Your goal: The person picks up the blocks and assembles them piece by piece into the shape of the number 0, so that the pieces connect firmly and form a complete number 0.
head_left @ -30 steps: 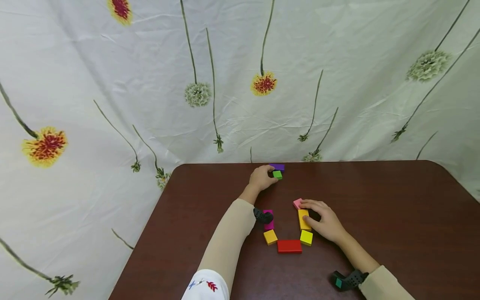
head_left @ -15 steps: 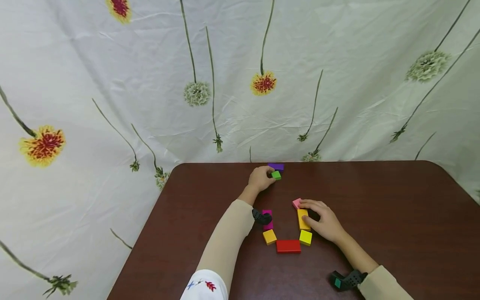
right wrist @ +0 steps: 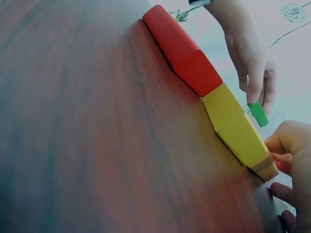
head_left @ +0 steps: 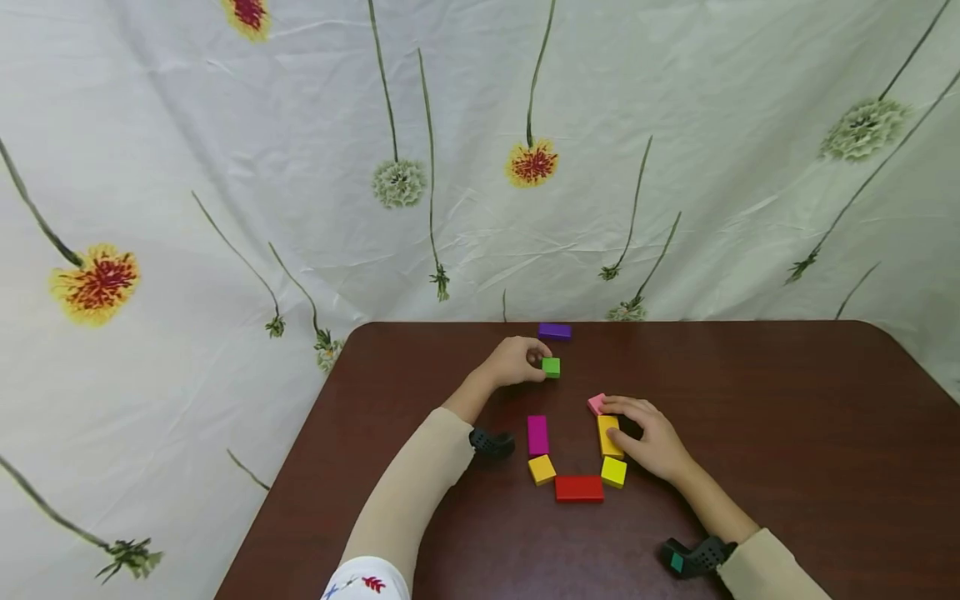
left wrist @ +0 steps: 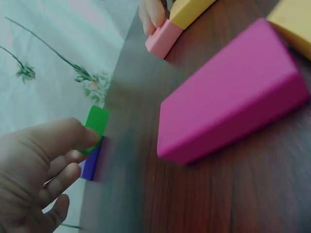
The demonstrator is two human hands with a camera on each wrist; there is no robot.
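My left hand (head_left: 516, 362) pinches a small green block (head_left: 551, 367) between thumb and fingers, near the table's far edge. In the left wrist view the green block (left wrist: 97, 120) stands out past the thumb tip. Beyond it a purple block (head_left: 555, 332) lies apart from the hand. The fingertips of my right hand (head_left: 651, 437) rest on a pink block (head_left: 596, 403), with the thumb by an orange-yellow block (head_left: 610, 436). A yellow block (head_left: 613, 472), a red block (head_left: 580, 489), an orange block (head_left: 542, 469) and a magenta block (head_left: 537, 435) continue the curve.
The blocks form a U shape on the dark brown table (head_left: 750, 417), with its gap toward the far edge. A white flowered cloth (head_left: 465, 233) hangs behind the table. Black wrist devices (head_left: 697, 557) sit on both arms.
My left hand has drawn the green block away from the purple block, toward me. The left forearm has swung left, uncovering the magenta block. The right hand stays in place.
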